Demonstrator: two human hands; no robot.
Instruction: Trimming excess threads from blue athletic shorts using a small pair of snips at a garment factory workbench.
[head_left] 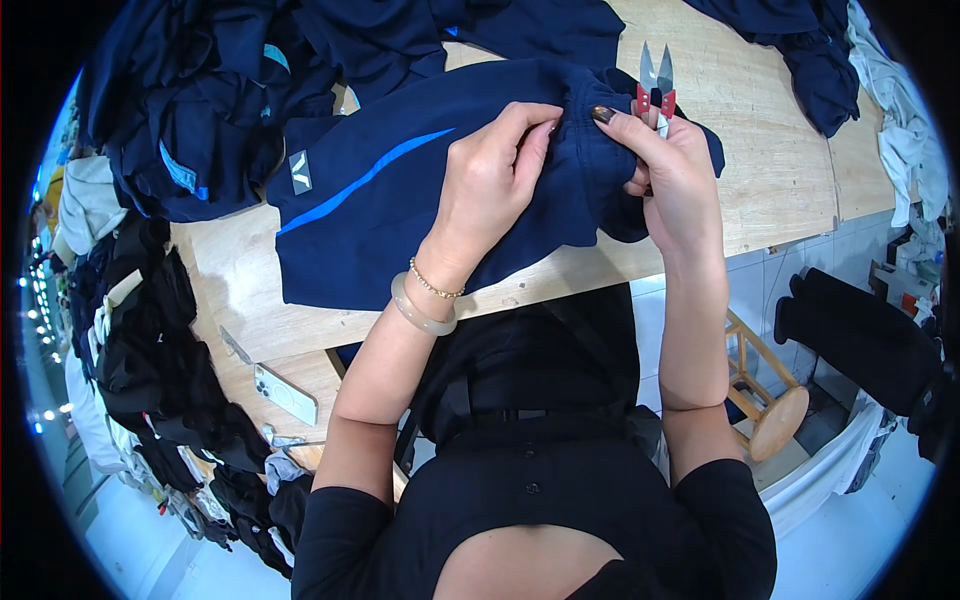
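Observation:
Navy blue shorts [400,215] with a bright blue curved stripe and a small grey patch lie across the wooden table. Their gathered elastic waistband [590,150] is at the right end. My left hand [490,180] pinches the cloth beside that waistband, thumb and forefinger together. My right hand [675,175] grips the waistband's other side, its thumb on top. Tucked in the same right hand, thread snips [656,95] with red grips point their two parted blades away from me. Some of the right fingers are hidden behind the cloth.
A heap of navy garments [220,100] covers the table's far left. More navy cloth [820,75] lies at the far right. A phone [286,394] rests on a lower wooden surface at left, near piled dark clothes [145,350]. A wooden stool [778,420] stands at right below the table [770,170].

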